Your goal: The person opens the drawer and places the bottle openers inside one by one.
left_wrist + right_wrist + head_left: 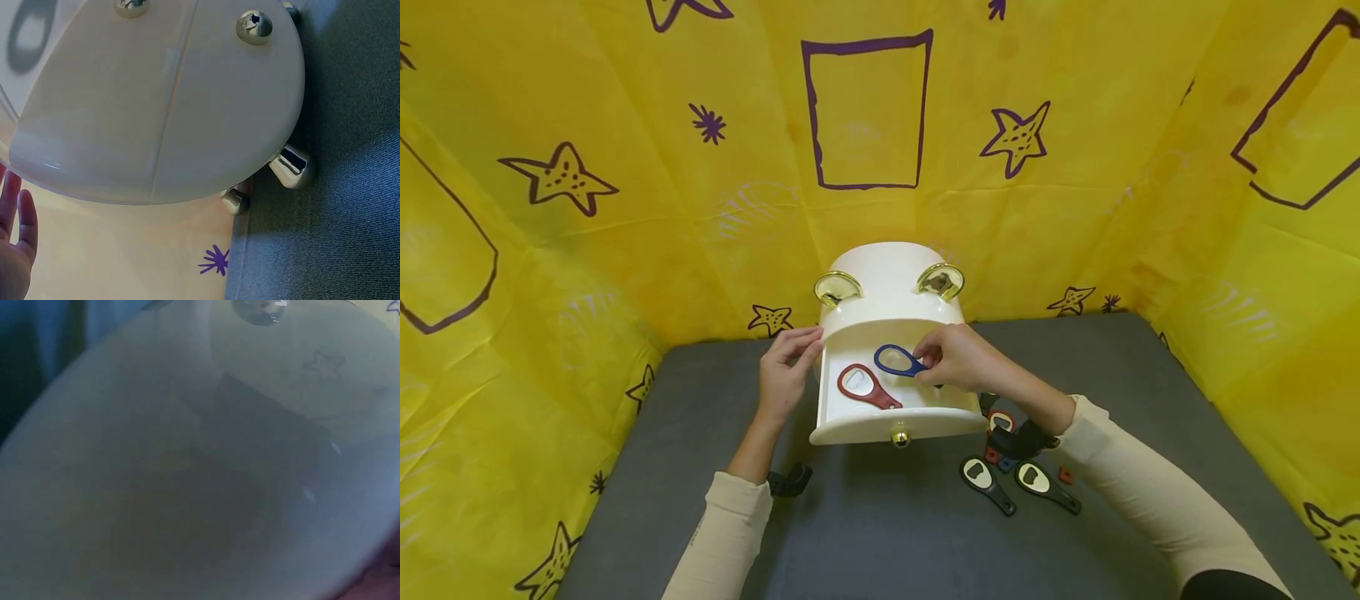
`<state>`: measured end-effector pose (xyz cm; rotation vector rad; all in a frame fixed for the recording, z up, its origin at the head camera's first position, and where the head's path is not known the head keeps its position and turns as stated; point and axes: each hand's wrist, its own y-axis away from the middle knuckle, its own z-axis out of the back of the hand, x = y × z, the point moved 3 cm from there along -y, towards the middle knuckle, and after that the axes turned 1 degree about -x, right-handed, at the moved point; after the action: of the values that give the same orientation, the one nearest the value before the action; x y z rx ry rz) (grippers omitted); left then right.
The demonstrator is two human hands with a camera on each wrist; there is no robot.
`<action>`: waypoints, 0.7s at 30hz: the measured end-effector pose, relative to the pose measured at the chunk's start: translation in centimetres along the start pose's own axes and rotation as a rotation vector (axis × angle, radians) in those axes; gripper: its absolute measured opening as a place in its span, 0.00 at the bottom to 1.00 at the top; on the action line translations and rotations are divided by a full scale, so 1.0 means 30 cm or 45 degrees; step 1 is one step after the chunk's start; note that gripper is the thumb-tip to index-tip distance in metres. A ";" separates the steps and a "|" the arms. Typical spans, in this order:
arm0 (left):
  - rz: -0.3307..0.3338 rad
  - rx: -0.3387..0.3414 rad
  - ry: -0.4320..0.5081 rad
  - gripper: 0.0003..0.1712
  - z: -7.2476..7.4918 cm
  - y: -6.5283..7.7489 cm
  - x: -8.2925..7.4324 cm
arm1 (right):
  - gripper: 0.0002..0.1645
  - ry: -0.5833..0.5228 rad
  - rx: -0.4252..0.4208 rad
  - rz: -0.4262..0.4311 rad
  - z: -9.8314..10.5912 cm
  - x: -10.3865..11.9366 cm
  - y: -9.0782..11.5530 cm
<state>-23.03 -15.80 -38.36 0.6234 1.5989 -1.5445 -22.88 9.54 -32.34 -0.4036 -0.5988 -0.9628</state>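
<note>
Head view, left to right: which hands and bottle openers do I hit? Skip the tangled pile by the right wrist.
Left hand → red bottle opener → blue bottle opener → right hand → first black bottle opener → second black bottle opener.

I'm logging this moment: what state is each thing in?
Drawer: pulled open
Red opener: lying in the drawer
Blue paddle-shaped piece: handle pinched by right hand
Two black openers: lying on gray table
Other red opener: outside the drawer, partly hidden
Left hand: at the cabinet's left edge
</note>
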 end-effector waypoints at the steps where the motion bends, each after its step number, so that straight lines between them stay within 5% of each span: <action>1: -0.001 -0.001 0.000 0.10 0.000 0.001 0.000 | 0.13 0.011 0.004 -0.001 -0.006 -0.001 -0.003; 13: 0.000 0.006 0.009 0.11 0.001 0.000 -0.002 | 0.17 0.061 0.018 -0.036 -0.045 0.001 -0.019; 21: -0.017 0.011 0.002 0.10 0.003 0.000 -0.003 | 0.14 -0.040 -0.081 -0.009 0.027 0.003 0.022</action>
<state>-22.96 -15.86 -38.29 0.6199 1.6011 -1.5616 -22.52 10.30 -31.69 -0.4737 -0.5994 -0.9856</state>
